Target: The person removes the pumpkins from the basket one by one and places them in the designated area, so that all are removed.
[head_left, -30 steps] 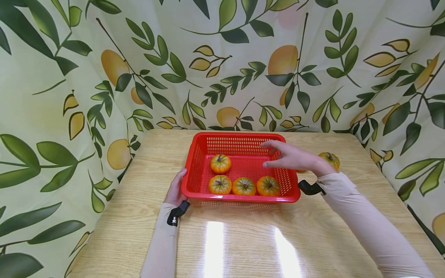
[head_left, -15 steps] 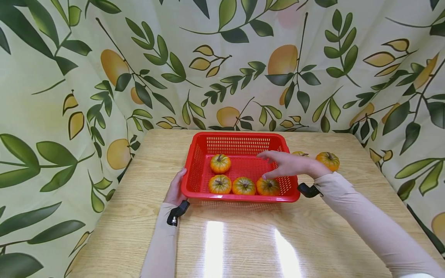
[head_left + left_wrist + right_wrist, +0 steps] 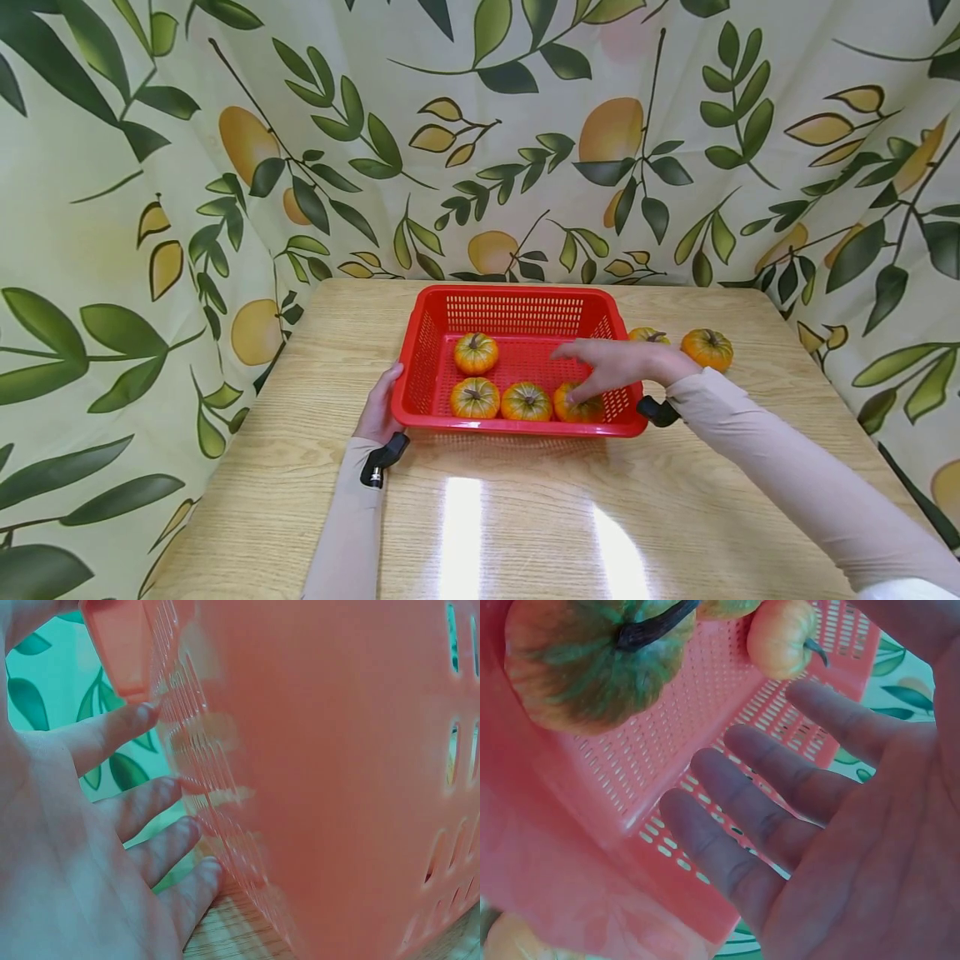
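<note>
A red plastic basket (image 3: 517, 430) with slotted walls stands on the table. Inside it sit several small orange and green pumpkins: one at the back left (image 3: 476, 354), and a front row of a left pumpkin (image 3: 475, 398), a middle pumpkin (image 3: 527, 403) and a right pumpkin (image 3: 588, 408). My right hand (image 3: 622, 364) reaches over the basket's right side, fingers spread and apart. Its thumb overlaps the right pumpkin in the head view; contact cannot be told. At the left, my left hand (image 3: 97, 817) lays fairly straight fingertips against the basket's side wall.
Two more pumpkins are on the table right of the basket: a nearer pumpkin (image 3: 648, 335), partly hidden by my right hand, and a farther pumpkin (image 3: 707, 348). A leaf-patterned cloth (image 3: 525, 108) hangs behind the wooden table (image 3: 360, 321) and at its sides.
My right hand has lowered toward the front of the basket, over the right pumpkin. The nearer outside pumpkin has come into sight behind it. The left hand and basket have stayed still.
</note>
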A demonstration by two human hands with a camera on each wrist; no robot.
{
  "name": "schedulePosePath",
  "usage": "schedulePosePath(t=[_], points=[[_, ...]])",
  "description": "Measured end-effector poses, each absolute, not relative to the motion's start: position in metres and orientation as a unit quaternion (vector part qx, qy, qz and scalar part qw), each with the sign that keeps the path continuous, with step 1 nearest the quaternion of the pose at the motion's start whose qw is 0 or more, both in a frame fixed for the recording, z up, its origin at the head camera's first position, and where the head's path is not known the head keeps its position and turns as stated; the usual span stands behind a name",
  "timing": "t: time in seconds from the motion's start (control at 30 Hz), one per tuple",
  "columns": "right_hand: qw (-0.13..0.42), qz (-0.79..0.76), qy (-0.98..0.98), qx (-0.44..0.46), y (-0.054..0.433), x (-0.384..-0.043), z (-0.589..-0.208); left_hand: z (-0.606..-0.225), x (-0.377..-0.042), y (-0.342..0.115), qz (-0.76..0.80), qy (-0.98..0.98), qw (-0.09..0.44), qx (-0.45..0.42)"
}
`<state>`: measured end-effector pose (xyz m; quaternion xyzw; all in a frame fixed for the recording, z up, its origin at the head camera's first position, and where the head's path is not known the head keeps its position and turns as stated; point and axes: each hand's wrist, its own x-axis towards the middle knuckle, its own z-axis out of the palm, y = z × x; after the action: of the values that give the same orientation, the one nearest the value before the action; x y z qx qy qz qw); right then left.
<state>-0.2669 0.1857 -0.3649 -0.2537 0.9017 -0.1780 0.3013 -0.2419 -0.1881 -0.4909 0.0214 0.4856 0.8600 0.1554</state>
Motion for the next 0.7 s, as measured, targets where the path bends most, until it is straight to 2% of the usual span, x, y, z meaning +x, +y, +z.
schedulePosePath(t=[0.7], points=[[0.366,-0.117,0.896,-0.223,0.1788,-0.2694,-0.3723,-0.4949,-0.2435,-0.1891,0.86,0.484,0.156,0.032]])
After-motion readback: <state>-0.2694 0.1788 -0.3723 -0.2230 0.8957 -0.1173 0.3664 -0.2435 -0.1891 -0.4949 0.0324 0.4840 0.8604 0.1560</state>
